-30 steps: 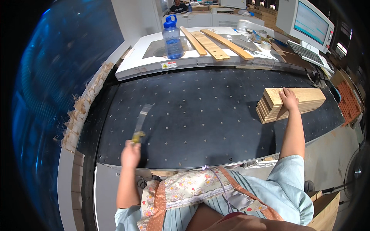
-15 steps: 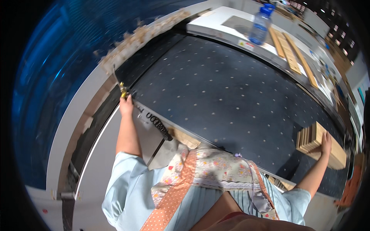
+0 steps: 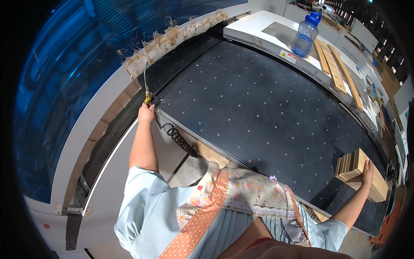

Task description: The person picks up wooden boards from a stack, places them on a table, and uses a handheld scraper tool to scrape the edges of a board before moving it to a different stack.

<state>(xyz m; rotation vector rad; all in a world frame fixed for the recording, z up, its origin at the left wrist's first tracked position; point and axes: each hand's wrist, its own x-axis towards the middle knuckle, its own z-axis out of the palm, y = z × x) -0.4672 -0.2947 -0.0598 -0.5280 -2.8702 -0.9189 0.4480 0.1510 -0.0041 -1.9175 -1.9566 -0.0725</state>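
My left hand point(image 3: 146, 113) is closed round a yellow air blow gun point(image 3: 148, 97) at the left end of the black table. Its thin metal nozzle points away from me, and a black coiled hose point(image 3: 176, 137) hangs from it past the table edge. Far to the right, my right hand point(image 3: 368, 172) rests against the near side of a stack of wooden boards point(image 3: 360, 173) lying on the black tabletop point(image 3: 241, 103). The fingers lie along the boards' edge; my thumb is mostly hidden.
A blue water bottle point(image 3: 304, 36) and several wooden strips point(image 3: 331, 67) lie on the white ledge point(image 3: 258, 26) beyond the table. Blue machine housing point(image 3: 69, 77) stands at the left, its opening fringed with torn tape point(image 3: 168, 39). An orange crate point(image 3: 383, 228) is at the lower right.
The whole view has shifted slightly, with the table, ledge and boards sitting a bit differently in the picture. Both hands keep their places on the blow gun and the boards.
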